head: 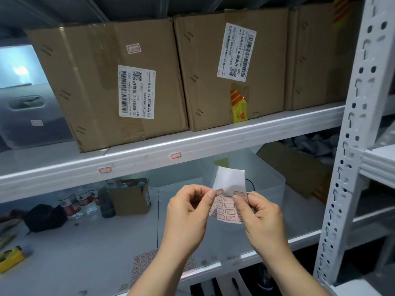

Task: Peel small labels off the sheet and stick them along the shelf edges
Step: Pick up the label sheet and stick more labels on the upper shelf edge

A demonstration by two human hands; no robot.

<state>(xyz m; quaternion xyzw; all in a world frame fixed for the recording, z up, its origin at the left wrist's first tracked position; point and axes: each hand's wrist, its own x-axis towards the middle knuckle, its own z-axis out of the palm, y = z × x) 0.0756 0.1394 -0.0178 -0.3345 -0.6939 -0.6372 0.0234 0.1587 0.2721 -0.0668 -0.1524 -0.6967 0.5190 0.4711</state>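
Observation:
Both my hands hold a small label sheet (228, 184) in front of the lower shelf; it carries several red-bordered labels, and its top is bent back, blank side showing. My right hand (259, 216) pinches the sheet at its right side. My left hand (188, 212) pinches one small label (219, 191) at the sheet's upper left corner between thumb and forefinger. Two red-bordered labels (176, 155) (105, 170) are stuck on the white shelf edge (213, 144) above my hands. A second label sheet (141, 268) lies flat on the lower shelf, partly hidden by my left forearm.
Three cardboard boxes (102, 82) stand on the upper shelf. A clear plastic bin (267, 176) sits behind my hands. Water bottles (81, 201), a small open carton (130, 197), a black object (42, 216) and a yellow tool (10, 257) lie left. A perforated white upright (350, 135) rises right.

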